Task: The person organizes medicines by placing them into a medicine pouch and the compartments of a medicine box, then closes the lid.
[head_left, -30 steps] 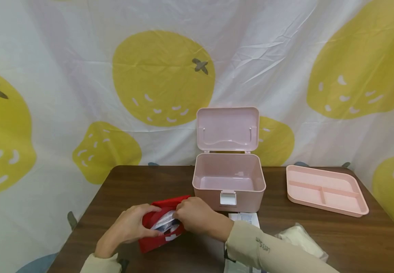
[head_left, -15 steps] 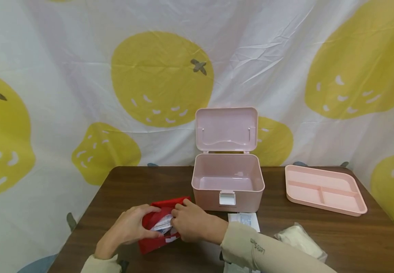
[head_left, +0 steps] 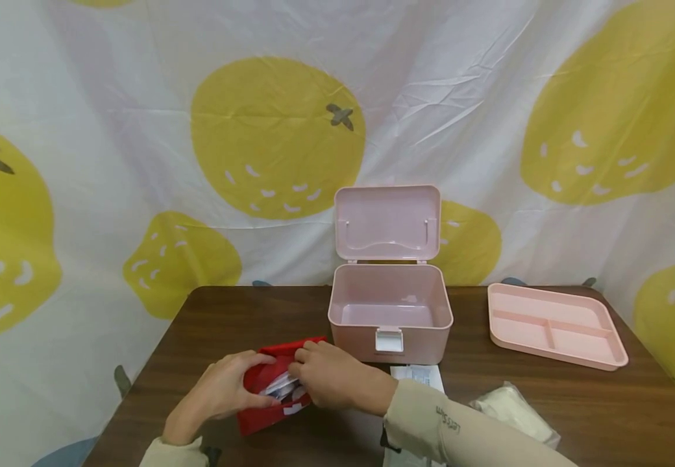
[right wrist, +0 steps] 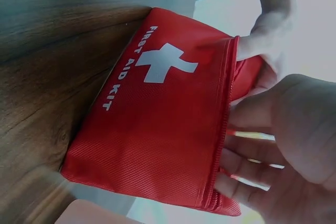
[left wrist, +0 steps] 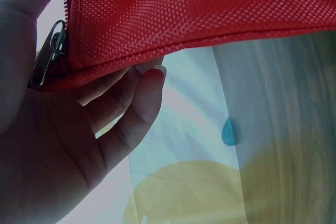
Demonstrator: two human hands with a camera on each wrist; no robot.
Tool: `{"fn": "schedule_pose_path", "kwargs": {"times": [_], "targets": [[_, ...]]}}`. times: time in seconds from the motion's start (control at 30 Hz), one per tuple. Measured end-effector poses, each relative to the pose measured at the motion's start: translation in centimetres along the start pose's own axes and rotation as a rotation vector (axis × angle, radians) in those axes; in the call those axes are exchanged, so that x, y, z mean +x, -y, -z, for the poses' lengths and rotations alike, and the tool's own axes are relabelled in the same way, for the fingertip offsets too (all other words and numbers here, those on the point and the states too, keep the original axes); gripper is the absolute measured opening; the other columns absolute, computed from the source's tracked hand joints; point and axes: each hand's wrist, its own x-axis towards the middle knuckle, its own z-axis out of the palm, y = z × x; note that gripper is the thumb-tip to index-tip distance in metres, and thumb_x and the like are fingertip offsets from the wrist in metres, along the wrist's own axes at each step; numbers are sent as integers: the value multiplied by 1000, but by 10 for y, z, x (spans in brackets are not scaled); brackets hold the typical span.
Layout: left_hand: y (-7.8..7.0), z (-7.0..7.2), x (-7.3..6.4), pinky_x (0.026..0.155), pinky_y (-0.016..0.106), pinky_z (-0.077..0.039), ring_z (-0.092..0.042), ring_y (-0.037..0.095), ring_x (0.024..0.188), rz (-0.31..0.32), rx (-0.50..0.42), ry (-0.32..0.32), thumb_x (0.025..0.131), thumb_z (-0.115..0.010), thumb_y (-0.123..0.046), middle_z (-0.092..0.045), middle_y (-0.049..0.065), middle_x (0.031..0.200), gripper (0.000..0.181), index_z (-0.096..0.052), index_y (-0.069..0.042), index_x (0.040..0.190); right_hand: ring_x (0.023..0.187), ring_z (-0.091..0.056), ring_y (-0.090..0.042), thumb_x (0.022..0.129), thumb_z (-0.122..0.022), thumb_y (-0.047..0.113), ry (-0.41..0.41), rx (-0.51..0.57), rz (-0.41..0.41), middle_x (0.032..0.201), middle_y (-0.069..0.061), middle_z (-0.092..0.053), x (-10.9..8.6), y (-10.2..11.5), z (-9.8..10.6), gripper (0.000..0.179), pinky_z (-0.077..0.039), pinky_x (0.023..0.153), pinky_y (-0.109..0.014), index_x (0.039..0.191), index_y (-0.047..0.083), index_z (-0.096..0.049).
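Note:
A red zippered first aid pouch [head_left: 256, 420] stands on the table, its mouth unzipped and facing up. White and clear packets [head_left: 282, 385] show inside it. My left hand [head_left: 220, 389] grips the pouch at its left end, thumb on the near rim and fingers toward the far one. At the right end of the mouth, the fingers of my right hand [head_left: 337, 379] reach in past the rim. Their tips are hidden, so whether they pinch anything does not show. In the right wrist view the pouch front [right wrist: 147, 140] bears a white cross and "FIRST AID KIT".
Behind the hands stands a pink box [head_left: 392, 340] with its lid raised. A pink divided tray [head_left: 548, 321] lies at the right. White packages [head_left: 422, 374] lie partly under my right forearm, and a cream-coloured wrapped pack [head_left: 515, 412] lies beside it.
My right hand has shifted slightly within the mouth of the pouch, and the packets inside have moved a little. My left hand keeps its grip in the same place.

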Motion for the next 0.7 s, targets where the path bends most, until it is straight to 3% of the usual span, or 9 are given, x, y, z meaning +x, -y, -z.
{"fn": "schedule_pose_path", "kwargs": {"times": [0.13, 0.3, 0.53, 0.7], "targets": [[0, -1, 0, 82, 45, -55, -61, 21, 99, -2, 16, -16, 70, -87, -46, -67, 3, 116, 65, -66, -14, 122, 90, -61, -11, 87, -73, 24, -57, 44, 57, 96, 7, -70, 0, -2, -2, 17, -51, 83, -24, 104, 25, -76], [1, -1, 0, 88, 51, -54, -63, 26, 106, -12, 36, -40, 69, -87, -51, -67, 6, 121, 68, -67, -13, 121, 87, -61, -9, 86, -74, 22, -25, 98, 85, 94, 7, -71, 2, 1, -5, 12, -51, 81, -21, 97, 25, -78], [0, -1, 0, 78, 38, -55, -62, 17, 96, -6, 23, -49, 74, -80, -57, -68, 0, 115, 64, -68, -15, 121, 88, -60, -9, 87, -73, 21, 28, 130, 83, 96, 7, -70, 2, 1, -3, 14, -50, 84, -20, 100, 22, -77], [0, -1, 1, 74, 33, -54, -59, 13, 90, 5, 11, -41, 73, -82, -56, -67, -2, 109, 65, -67, -14, 121, 88, -60, -11, 90, -70, 21, -73, 192, 72, 97, 3, -69, -5, -4, 0, 14, -50, 85, -20, 102, 16, -75]]}}
